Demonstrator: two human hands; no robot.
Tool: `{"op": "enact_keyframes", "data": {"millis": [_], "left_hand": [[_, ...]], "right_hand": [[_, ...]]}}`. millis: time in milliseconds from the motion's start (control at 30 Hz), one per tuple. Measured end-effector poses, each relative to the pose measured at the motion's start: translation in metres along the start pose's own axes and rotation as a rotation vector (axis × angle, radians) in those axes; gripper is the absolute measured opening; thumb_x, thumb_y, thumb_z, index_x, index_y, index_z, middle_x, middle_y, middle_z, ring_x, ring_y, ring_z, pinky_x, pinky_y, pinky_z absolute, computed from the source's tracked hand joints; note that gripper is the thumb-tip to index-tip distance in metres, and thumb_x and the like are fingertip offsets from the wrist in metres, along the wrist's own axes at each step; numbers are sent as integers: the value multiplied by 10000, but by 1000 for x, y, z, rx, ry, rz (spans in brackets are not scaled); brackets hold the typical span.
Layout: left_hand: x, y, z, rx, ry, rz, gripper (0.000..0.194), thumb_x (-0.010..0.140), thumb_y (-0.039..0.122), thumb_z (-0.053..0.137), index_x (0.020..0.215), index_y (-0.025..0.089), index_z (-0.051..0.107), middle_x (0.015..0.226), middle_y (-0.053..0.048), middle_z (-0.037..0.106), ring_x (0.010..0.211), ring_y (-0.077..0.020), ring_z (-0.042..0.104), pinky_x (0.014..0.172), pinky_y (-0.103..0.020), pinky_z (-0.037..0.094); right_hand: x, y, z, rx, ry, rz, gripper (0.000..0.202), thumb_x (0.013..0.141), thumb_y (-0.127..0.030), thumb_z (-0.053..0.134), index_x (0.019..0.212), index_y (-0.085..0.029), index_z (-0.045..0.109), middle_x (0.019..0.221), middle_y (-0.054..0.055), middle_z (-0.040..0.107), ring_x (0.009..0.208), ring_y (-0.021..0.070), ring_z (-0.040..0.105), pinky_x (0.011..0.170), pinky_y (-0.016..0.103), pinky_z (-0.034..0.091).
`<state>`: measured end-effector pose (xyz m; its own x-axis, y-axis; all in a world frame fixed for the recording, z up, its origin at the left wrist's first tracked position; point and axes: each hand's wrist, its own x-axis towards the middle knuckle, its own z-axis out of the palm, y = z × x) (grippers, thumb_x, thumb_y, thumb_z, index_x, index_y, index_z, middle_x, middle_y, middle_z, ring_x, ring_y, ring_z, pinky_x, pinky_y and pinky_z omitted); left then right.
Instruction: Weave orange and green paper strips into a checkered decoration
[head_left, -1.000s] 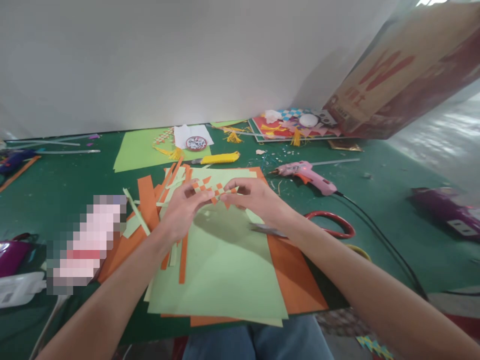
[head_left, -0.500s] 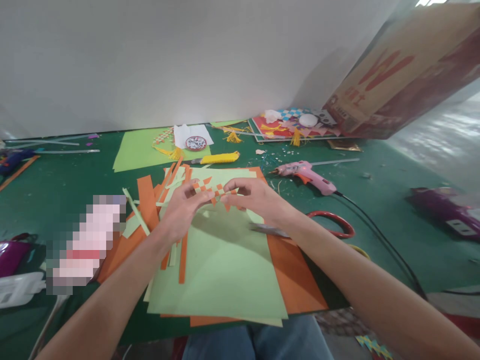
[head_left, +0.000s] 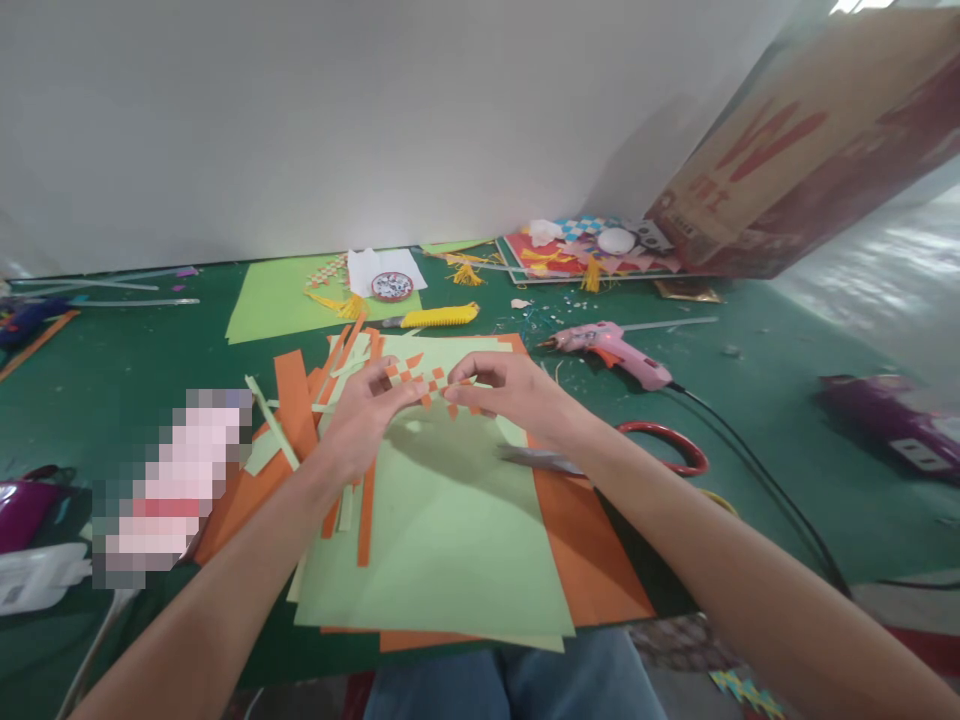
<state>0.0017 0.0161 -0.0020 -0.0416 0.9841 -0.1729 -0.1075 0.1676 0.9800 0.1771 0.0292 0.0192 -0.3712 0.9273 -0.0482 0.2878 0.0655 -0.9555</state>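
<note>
Between my two hands is a small woven piece of orange and pale green paper strips (head_left: 437, 380), in a checkered pattern with short ends sticking out. My left hand (head_left: 369, 408) is closed on its left end, thumb along the front. At its right end my right hand (head_left: 510, 392) pinches it between thumb and fingers, which partly hide it. Both hands hold it just above a stack of pale green paper sheets (head_left: 450, 530). An orange sheet (head_left: 592, 550) shows from under the stack. Loose orange and green paper strips (head_left: 366, 500) lie by my left wrist.
Red-handled scissors (head_left: 540, 459) lie under my right forearm. Beyond are a yellow utility knife (head_left: 440, 316) and a pink glue gun (head_left: 626, 352) with its cord running right. A paper bag (head_left: 810, 150) stands at the back right. A blurred-out pink object (head_left: 176, 480) lies left.
My right thumb and fingers have shifted slightly on the right end of the woven piece. My left hand and the things on the table look the same.
</note>
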Motion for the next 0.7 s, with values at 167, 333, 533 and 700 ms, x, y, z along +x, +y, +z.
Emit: {"op": "enact_keyframes", "data": {"millis": [167,333,533,700], "left_hand": [[1,-1,0,2,-3,-5,387,569,294,786,885,194,586,688,36,577,715,-140,585,771,-310,458],[1,-3,-1,-13,38,-10,419,561,252,775,944,196,615,740,14,614,788,-170,613,785,-320,470],[0,1,-1,4,-10,13,345,584,231,752,906,188,638,731,6,613,805,-182,624,807,-334,481],[0,2,0,19,-44,21,255,613,280,745,819,180,633,696,12,607,763,-164,618,793,-324,483]], "right_hand": [[0,1,-1,7,-7,1,239,668,-390,663,657,-173,562,665,-8,585,579,82,462,533,235,355],[0,0,-2,27,1,-9,244,661,-395,661,656,-169,569,648,-15,562,545,72,436,503,233,330],[-1,-1,-3,26,2,-6,248,657,-398,666,654,-168,574,660,-7,572,549,75,436,509,237,335],[-1,-2,-2,-80,-61,9,229,689,-390,645,738,-168,614,687,-1,608,586,92,460,552,242,347]]}}
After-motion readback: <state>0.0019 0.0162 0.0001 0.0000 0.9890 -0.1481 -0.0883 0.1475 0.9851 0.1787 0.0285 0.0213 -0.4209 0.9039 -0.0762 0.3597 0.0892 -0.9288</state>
